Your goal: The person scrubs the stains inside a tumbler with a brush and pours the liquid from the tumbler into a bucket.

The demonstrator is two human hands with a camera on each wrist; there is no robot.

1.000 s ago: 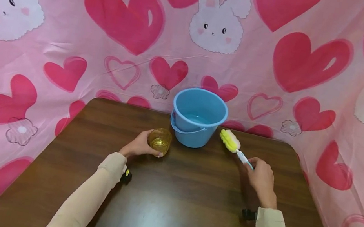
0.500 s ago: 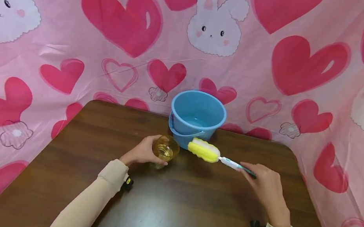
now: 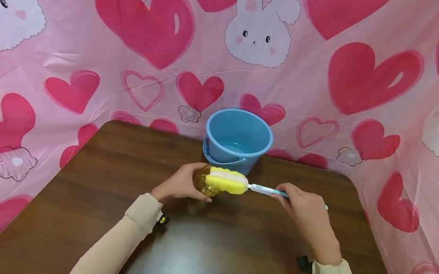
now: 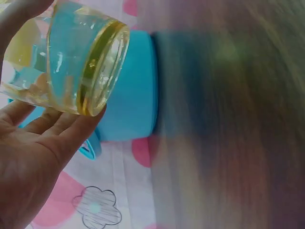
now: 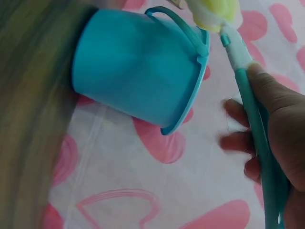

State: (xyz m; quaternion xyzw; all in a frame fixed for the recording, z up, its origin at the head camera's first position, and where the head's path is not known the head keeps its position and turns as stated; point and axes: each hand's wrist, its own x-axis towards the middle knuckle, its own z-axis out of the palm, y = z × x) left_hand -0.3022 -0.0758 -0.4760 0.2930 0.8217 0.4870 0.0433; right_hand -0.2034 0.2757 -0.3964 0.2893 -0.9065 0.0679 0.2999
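My left hand [image 3: 181, 182] grips a transparent amber glass cup [image 3: 198, 180] above the table, its mouth tilted toward the right. In the left wrist view the cup [image 4: 71, 57] has a thick gold-ringed base, and fingers curl round its side. A sponge bottle brush [image 3: 229, 182], yellow and white, has its head at the cup's mouth, covering part of it in the head view. How deep the sponge sits inside cannot be told. My right hand [image 3: 308, 213] holds the brush by its white and teal handle [image 5: 248, 95], thumb along it.
A blue bucket [image 3: 240, 128] with its handle lowered stands at the table's far edge, just behind the cup and brush. The brown wooden table [image 3: 251, 262] extends toward me. A pink heart-and-rabbit cloth [image 3: 212, 21] hangs behind and at both sides.
The brush has swung from beside the bucket, leftward and nearer, until its head meets the cup. My left hand has brought the cup slightly right and tipped it toward the brush.
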